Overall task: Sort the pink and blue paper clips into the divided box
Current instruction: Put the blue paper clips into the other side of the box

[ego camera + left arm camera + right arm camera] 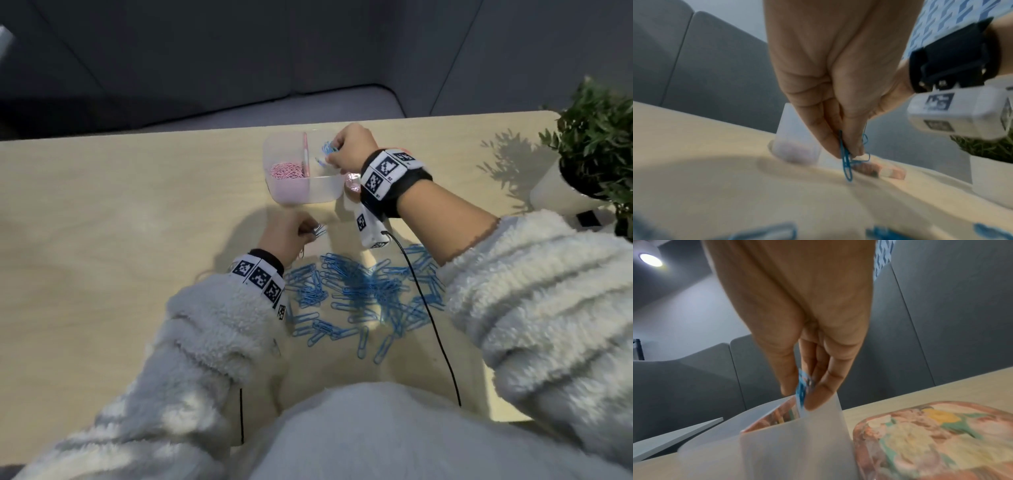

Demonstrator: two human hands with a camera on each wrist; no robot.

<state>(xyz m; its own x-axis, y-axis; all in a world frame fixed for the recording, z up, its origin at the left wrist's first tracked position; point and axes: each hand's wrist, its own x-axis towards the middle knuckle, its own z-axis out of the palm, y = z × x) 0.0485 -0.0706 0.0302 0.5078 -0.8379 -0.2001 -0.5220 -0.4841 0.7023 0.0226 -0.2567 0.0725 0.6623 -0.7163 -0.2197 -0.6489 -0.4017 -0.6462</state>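
Both grips are pinching light, springy, slippery blue paper clips (363, 291) by their wire loops: right hand (349, 147) over the divided box (301, 195), left hand (291, 233) above the counter (120, 240).

Left wrist view: left hand (838, 68) pinching blue paper clips (846, 160) above the table (705, 170).

Fingertips (830, 146) point down and grip several clips, one hanging lowest, near the tabletop. The translucent box (793, 146) stands just behind, a pink mass inside. A floral lid (888, 172) lies flat beside it. The right wrist's strapped camera unit (962, 110) shows at right, above a white plant pot (990, 178). More blurred blue clips (890, 233) line the bottom edge.
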